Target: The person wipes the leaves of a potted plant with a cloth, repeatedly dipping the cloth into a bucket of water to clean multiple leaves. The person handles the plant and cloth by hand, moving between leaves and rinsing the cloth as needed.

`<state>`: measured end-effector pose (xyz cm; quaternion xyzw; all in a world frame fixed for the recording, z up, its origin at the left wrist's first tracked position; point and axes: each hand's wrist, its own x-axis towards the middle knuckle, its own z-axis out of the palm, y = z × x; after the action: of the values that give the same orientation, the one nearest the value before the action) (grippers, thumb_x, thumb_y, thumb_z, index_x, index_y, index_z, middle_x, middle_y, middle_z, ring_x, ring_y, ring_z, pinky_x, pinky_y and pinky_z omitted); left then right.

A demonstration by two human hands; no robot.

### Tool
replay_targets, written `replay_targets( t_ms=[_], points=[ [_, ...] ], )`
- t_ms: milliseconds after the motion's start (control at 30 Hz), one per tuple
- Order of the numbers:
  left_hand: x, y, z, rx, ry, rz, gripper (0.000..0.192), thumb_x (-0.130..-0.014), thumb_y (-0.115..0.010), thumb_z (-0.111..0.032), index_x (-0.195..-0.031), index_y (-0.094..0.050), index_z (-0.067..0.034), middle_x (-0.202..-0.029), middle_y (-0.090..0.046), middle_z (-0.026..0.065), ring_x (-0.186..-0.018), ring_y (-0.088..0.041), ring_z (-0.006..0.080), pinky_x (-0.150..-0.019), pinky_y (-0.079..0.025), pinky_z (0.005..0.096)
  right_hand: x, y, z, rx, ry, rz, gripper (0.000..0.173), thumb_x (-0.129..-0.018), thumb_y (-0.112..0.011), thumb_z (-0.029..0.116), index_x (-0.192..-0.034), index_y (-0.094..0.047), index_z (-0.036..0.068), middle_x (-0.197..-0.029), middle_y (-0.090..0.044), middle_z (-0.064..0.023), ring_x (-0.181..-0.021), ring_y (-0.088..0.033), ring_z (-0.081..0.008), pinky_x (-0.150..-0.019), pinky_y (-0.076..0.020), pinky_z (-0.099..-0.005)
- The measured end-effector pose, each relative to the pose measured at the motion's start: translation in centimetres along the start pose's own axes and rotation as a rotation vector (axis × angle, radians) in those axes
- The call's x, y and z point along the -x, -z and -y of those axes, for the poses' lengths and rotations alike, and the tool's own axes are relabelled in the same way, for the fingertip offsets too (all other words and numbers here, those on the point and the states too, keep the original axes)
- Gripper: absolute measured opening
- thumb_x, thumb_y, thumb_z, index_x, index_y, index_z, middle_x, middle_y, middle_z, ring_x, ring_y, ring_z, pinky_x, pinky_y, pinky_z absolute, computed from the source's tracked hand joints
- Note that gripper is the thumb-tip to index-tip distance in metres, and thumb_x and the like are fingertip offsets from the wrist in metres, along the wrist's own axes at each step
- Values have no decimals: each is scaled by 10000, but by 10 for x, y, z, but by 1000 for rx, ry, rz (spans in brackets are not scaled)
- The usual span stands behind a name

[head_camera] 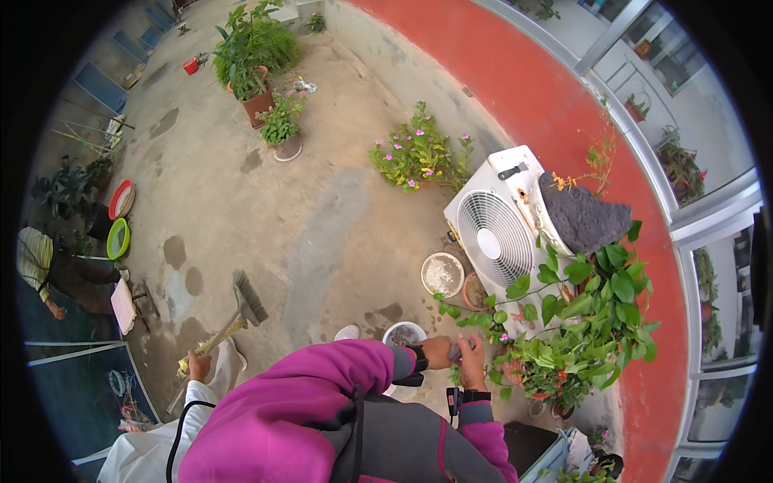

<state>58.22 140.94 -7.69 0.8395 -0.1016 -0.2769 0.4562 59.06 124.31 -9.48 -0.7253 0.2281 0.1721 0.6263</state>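
Observation:
My left hand point(438, 352) reaches out in front of me, close beside my right hand point(473, 362), with a small greyish lump between them that I cannot make out. The fingers of the hand on the right bend towards that lump; which hand holds it is unclear. A white bowl with dark contents point(403, 334) stands on the ground just left of the hands. Trailing green leaves point(580, 302) hang from a plant to their right, in front of a white air-conditioner outdoor unit point(488, 243). A scraper with a black handle point(513, 171) lies on that unit.
Beside me on the left, a person's hand point(199, 366) holds a broom point(249, 299). Another person point(57, 275) is at the far left, near a small stool point(124, 304). A round dish with white residue point(442, 275), a terracotta pot point(475, 291) and a pink-flowering plant point(416, 151) stand ahead.

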Motion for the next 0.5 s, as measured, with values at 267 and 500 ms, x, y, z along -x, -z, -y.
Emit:
replay_targets(
  t_ms=[267, 500],
  points=[
    [-15, 2, -5, 525, 93, 179, 752, -722, -859, -393, -1253, -585, 64, -1145, -700, 211, -1066, -680, 279, -870, -530, 388, 44, 47, 31, -367, -57, 44, 342, -964, -696, 118, -1264, -577, 5, -1002, -684, -72, -826, -686, -192, -673, -575, -354],
    [-16, -16, -23, 383, 6, 40, 756, -653, -873, -303, -1252, -588, 60, -1158, -665, 215, -1064, -659, 256, -917, -519, 361, 59, 69, 31, -398, 159, 160, 416, -916, -709, 13, -1315, -595, 1, -1109, -683, -77, -924, -659, -150, -752, -569, -309]
  ],
)
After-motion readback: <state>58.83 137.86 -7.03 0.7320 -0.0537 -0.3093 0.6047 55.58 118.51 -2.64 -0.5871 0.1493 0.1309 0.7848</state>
